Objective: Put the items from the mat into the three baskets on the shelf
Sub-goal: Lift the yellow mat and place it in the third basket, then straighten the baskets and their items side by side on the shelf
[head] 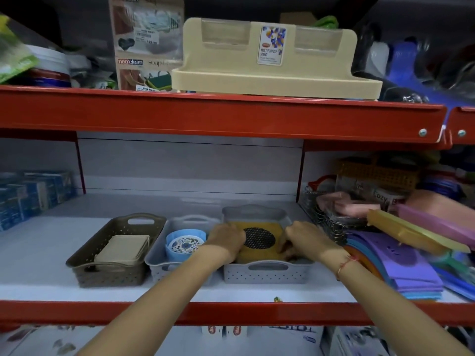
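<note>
Three baskets stand in a row on the white shelf. The brown basket [84, 255] on the left holds a stack of beige lids [123, 249]. In the middle grey basket [159, 268] sits a blue round container with a flowered lid [185, 244]. The right grey basket [267, 274] holds a yellow item with a black mesh circle [259, 238]. My left hand [227, 240] grips that yellow item's left edge, and my right hand [305, 238] grips its right edge, both inside the basket.
A wire basket [331, 217] with pink items and a pile of purple, yellow and blue plastic boards [401, 258] crowd the right side. Blue boxes [30, 194] stand far left. A beige multipurpose stand [272, 60] sits on the red upper shelf [205, 116].
</note>
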Tool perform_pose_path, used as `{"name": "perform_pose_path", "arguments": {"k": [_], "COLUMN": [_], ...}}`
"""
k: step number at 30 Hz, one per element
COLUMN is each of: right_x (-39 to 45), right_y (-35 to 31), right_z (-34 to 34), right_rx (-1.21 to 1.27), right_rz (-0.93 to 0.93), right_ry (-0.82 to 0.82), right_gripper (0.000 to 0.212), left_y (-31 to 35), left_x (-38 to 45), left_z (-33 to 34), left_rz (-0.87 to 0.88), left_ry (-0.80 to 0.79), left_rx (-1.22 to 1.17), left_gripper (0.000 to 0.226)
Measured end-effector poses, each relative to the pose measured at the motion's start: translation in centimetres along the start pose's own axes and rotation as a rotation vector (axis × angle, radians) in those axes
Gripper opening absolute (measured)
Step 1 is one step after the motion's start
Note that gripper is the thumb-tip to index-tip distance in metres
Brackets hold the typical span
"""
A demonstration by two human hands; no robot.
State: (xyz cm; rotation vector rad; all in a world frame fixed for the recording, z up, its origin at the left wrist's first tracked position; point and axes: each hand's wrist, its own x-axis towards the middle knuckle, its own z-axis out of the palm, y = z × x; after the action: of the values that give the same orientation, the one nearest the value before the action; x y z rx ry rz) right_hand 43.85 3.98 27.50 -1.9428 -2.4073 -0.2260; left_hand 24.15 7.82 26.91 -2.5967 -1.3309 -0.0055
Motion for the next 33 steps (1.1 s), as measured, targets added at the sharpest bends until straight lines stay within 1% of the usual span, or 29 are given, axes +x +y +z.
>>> {"name": "perform_pose_path", "arguments": {"k": [1,3,5,6,8,10,11,12,13,14,16,18,21,23,25,27,30,33], "right_x": [0.1,0.5,1.1,1.5,2.5,3.6,4.1,4.5,4.8,5.1,6.0,6.8,7.8,8.2,8.2,7.9,7.5,7.5], "right_y": [0.0,-0.3,-0.8,-1.3,-2.8,-5.1,-6.5,-8.0,-9.5,-10.9,-13.3,-15.1,-17.3,-17.8,-18.0,-17.7,-16.8,-16.4], "right_z": [0.0,-0.1,-0.4,-0.7,-1.3,-2.2,-2.6,-3.1,-3.6,-3.8,-3.9,-3.7,-3.5,-3.2,-3.2,-3.4,-3.5,-3.4], "right_rx": [-0.001,0.037,0.159,0.248,0.468,0.806,1.014,1.204,1.339,1.404,1.412,1.346,1.357,1.391,1.372,1.353,1.363,1.346], "right_rz": [0.008,0.027,0.059,0.074,0.117,0.202,0.236,0.262,0.286,0.312,0.363,0.4,0.432,0.462,0.49,0.511,0.527,0.522], "right_ry": [-0.003,-0.016,0.005,0.042,0.167,0.265,0.255,0.21,0.157,0.11,0.04,-0.021,-0.105,-0.125,-0.126,-0.135,-0.146,-0.143], "right_gripper": [0.025,0.024,0.023,0.022,0.019,0.02,0.022,0.024,0.026,0.027,0.028,0.03,0.02,0.017,0.027,0.037,0.045,0.048], "left_y": [-0.3,-1.4,-2.8,-3.5,-5.4,-8.0,-9.2,-10.2,-11.0,-11.5,-12.3,-12.4,-12.2,-12.0,-12.3,-12.6,-12.9,-12.9], "left_x": [-0.1,-0.6,-1.6,-2.2,-3.0,-3.6,-3.9,-4.3,-4.8,-5.3,-5.9,-6.1,-6.1,-5.4,-4.7,-4.4,-4.3,-4.0], "left_z": [0.0,-0.1,-0.5,-0.8,-1.6,-2.3,-2.7,-3.1,-3.4,-3.7,-3.8,-3.8,-3.7,-3.0,-2.3,-2.3,-2.4,-2.1], "left_rz": [-0.001,-0.018,-0.068,-0.108,-0.224,-0.367,-0.434,-0.492,-0.533,-0.553,-0.552,-0.531,-0.512,-0.518,-0.531,-0.537,-0.546,-0.549], "left_ry": [0.001,0.025,0.089,0.127,0.183,0.183,0.159,0.117,0.063,0.009,-0.084,-0.157,-0.255,-0.256,-0.238,-0.255,-0.276,-0.284], "left_rx": [-0.073,-0.329,-0.567,-0.659,-0.83,-1.017,-1.12,-1.211,-1.288,-1.363,-1.468,-1.518,-1.582,-1.555,-1.545,-1.576,-1.592,-1.543], "left_gripper": [0.022,0.025,0.028,0.029,0.029,0.031,0.033,0.035,0.04,0.047,0.058,0.066,0.07,0.076,0.08,0.082,0.085,0.086]}}
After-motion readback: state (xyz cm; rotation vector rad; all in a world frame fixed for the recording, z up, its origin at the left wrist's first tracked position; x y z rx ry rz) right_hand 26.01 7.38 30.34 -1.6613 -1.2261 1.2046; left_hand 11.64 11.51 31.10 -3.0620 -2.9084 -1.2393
